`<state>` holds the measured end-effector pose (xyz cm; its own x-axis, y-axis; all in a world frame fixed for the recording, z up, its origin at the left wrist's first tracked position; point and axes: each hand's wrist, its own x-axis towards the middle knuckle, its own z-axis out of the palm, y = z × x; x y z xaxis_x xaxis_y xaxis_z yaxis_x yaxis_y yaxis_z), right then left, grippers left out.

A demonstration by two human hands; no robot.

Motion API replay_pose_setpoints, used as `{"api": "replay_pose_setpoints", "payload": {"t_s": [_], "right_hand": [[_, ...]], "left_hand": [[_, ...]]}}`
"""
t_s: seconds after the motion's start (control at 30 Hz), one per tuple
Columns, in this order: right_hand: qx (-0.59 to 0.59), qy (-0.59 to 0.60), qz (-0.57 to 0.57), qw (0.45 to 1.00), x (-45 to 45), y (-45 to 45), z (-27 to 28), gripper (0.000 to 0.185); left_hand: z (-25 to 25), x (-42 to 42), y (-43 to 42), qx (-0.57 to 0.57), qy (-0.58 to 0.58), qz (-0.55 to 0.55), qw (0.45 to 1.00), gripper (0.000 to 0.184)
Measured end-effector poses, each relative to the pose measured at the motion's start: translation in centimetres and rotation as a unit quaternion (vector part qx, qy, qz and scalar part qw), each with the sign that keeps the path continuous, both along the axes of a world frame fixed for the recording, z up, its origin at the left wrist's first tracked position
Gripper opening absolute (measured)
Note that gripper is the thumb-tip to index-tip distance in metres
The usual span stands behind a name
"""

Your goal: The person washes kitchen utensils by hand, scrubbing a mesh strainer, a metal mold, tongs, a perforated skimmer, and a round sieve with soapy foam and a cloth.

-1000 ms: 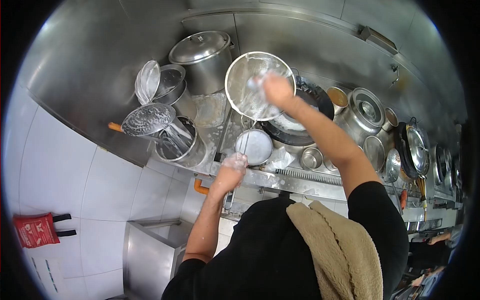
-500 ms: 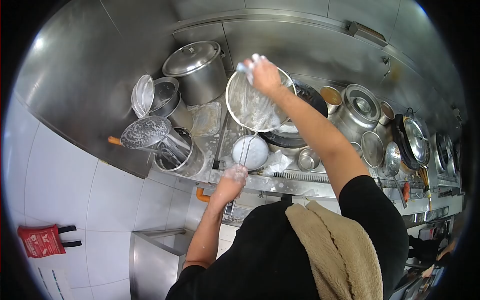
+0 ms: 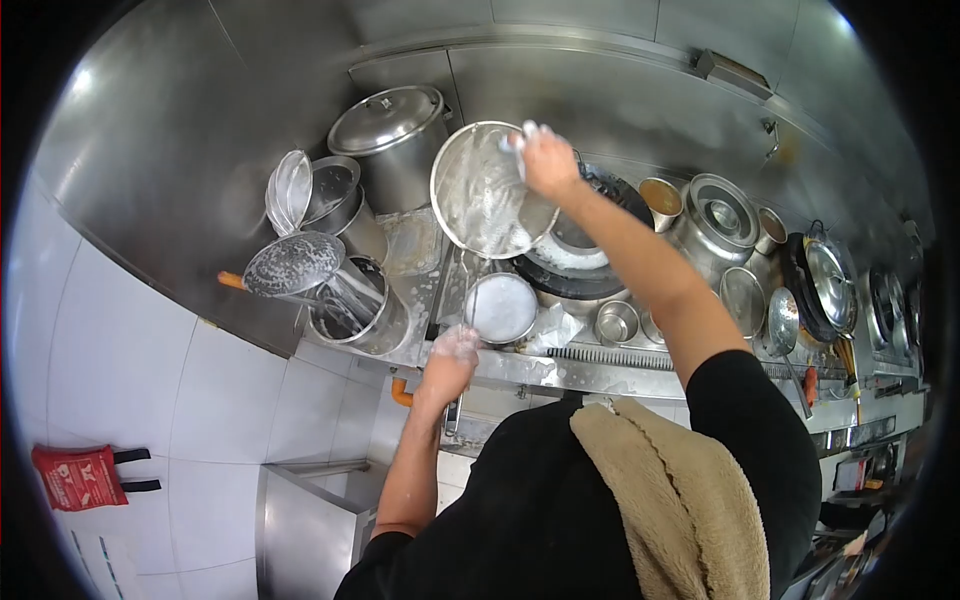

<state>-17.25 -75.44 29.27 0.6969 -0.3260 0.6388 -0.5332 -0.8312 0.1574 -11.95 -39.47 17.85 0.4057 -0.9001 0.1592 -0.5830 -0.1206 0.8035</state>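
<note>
My left hand (image 3: 452, 362), wet with foam, is closed around the long wire handle of a large round mesh strainer (image 3: 485, 200). The strainer is held tilted over the stove counter, with suds streaked across its mesh. At its upper right rim, my right hand (image 3: 550, 168) grips a pale, foamy scrubbing cloth (image 3: 513, 143); whether it is a cloth or a pad is hard to tell. Below the strainer stands a bowl of white suds (image 3: 502, 307). Just right of it, a dark wok (image 3: 575, 283) with foam inside is partly hidden by the strainer and my right arm.
A lidded stockpot (image 3: 390, 135) stands at the back left. In front of it, a steel pot (image 3: 385, 325) holds soapy strainers and ladles (image 3: 293, 262). Small metal cups (image 3: 617, 322), a lidded pot (image 3: 722, 215) and a skimmer (image 3: 783, 322) line the right. A towel (image 3: 670, 480) hangs over my shoulder.
The strainer has shifted left and slightly up, uncovering more of the wok. My left hand moved a little left with the handle; my right hand moved slightly right and down with the cloth.
</note>
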Motion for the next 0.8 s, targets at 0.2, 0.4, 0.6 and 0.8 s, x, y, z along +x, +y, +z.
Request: {"api": "replay_pose_setpoints", "payload": {"t_s": [0.2, 0.4, 0.6, 0.8], "right_hand": [[0.115, 0.059, 0.123, 0.984, -1.7, 4.8, -8.7, 0.032], [0.199, -0.036, -0.097, 0.975, -1.6, 2.3, -5.7, 0.034], [0.307, -0.055, 0.042, 0.949, -0.7, 8.9, -12.5, 0.027], [0.218, -0.052, -0.068, 0.972, -0.7, 1.3, -11.6, 0.024]], "left_hand": [[-0.9, 2.6, 0.3, -0.027, -0.075, -0.039, 0.996, 0.008], [0.9, 1.2, 0.2, 0.058, 0.123, -0.009, 0.991, 0.004], [-0.8, 1.2, -0.3, 0.040, 0.248, -0.004, 0.968, 0.015], [0.0, -0.3, 0.6, 0.090, 0.376, 0.042, 0.921, 0.025]]}}
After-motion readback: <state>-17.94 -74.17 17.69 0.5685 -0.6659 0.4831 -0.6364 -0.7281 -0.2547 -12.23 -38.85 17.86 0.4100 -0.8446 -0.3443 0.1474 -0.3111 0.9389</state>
